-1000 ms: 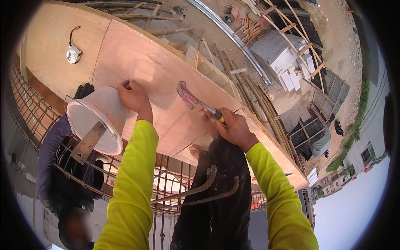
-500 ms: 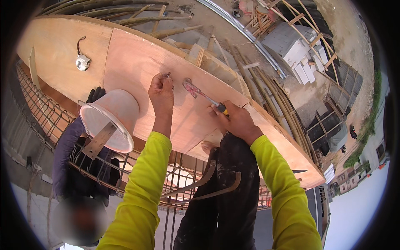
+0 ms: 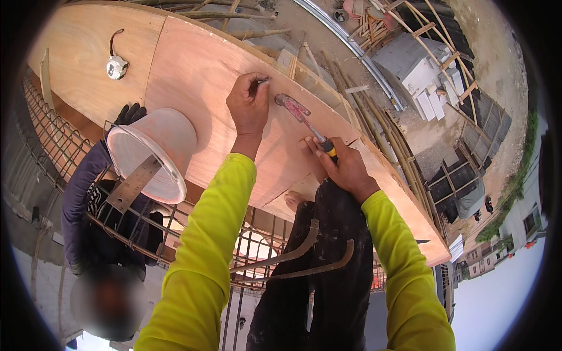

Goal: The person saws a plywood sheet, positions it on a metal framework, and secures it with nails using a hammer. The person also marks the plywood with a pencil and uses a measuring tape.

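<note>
Head view, nail (image 3: 263, 80): pinched upright on the plywood sheet (image 3: 193, 76), thin and stiff, likely slippery, best held low on the shank
Left hand (image 3: 249, 105): fingers closed on nail
Right hand (image 3: 345, 167): clamped on hammer (image 3: 298, 111) grip
Nearby: white bucket (image 3: 155, 152), rebar cage (image 3: 117, 216)

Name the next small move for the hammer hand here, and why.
Probably a light tap: the left hand pinches a nail against the plywood panel, and the right hand holds the hammer with its head just beside the nail, so a soft setting strike spares the fingers.
</note>
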Demonstrator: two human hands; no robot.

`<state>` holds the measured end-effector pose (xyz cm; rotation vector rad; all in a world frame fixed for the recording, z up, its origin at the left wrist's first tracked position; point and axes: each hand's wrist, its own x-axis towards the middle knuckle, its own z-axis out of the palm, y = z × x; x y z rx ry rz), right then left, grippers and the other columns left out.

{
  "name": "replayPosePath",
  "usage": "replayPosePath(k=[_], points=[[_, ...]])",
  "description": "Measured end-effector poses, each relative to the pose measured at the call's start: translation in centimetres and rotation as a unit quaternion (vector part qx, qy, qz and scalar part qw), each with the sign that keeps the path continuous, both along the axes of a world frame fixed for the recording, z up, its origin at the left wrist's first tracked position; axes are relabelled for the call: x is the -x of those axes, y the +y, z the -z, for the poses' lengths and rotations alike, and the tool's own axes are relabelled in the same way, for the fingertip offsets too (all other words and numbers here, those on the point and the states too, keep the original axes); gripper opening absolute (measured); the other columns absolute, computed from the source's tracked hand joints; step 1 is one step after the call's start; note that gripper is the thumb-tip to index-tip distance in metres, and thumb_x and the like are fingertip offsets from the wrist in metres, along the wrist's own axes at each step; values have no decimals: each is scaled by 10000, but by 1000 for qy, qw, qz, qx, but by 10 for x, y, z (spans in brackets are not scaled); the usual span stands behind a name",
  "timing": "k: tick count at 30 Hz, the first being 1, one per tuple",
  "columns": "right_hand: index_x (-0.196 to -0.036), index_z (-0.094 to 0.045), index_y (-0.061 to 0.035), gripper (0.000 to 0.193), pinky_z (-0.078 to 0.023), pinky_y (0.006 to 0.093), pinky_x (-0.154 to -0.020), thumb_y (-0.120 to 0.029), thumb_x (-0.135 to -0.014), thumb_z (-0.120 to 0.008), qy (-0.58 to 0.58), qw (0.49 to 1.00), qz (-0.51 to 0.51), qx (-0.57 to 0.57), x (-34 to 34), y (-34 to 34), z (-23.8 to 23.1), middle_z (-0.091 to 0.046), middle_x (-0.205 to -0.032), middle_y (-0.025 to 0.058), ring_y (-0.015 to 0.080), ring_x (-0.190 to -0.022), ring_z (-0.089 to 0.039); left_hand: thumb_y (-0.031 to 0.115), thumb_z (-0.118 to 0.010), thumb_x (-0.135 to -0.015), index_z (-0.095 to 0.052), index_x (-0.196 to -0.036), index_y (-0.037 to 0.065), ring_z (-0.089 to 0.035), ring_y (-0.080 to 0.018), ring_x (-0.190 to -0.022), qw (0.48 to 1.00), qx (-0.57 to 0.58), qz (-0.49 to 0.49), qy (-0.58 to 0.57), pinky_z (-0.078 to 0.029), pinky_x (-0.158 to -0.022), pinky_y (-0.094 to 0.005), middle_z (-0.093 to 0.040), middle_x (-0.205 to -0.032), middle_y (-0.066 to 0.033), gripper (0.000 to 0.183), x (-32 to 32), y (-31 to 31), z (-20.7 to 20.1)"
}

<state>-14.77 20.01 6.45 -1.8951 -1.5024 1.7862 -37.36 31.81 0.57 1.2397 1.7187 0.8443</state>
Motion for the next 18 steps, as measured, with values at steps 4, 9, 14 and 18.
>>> replayPosePath(k=[4,9,14,18], points=[[-1158,-559,-31,325,-551,444,-645,-198,-923,-711,15,998,21,-59,-5,1,-2,-680,-881,223,423,-793,-698,-19,-707,-869,-693,-983,16,-665,-132,-806,999,-27,2,18,-541,-743,-260,-704,-916,-69,120,1,-1,3],[-1167,-548,-32,362,-554,448,-666,-217,-907,-719,30,994,13,-108,-5,10,-9,-681,-933,211,404,-811,-694,-6,-725,-863,-706,-979,26,-663,-136,-847,994,-74,31,68,-534,-777,-264,-710,-942,-62,122,1,-6,7],[-1162,-541,-27,398,-552,449,-679,-249,-897,-737,68,988,-7,-136,0,18,-15,-670,-965,193,387,-832,-687,-27,-732,-820,-688,-964,36,-679,-232,-842,989,-108,45,91,-549,-753,-297,-698,-950,-106,163,-2,-8,9],[-1152,-544,-32,413,-547,446,-667,-284,-894,-746,64,982,-31,-174,3,30,-13,-665,-968,181,377,-826,-686,-36,-736,-793,-684,-960,32,-691,-248,-852,986,-104,60,114,-553,-763,-310,-701,-945,-104,188,-2,-5,10]])
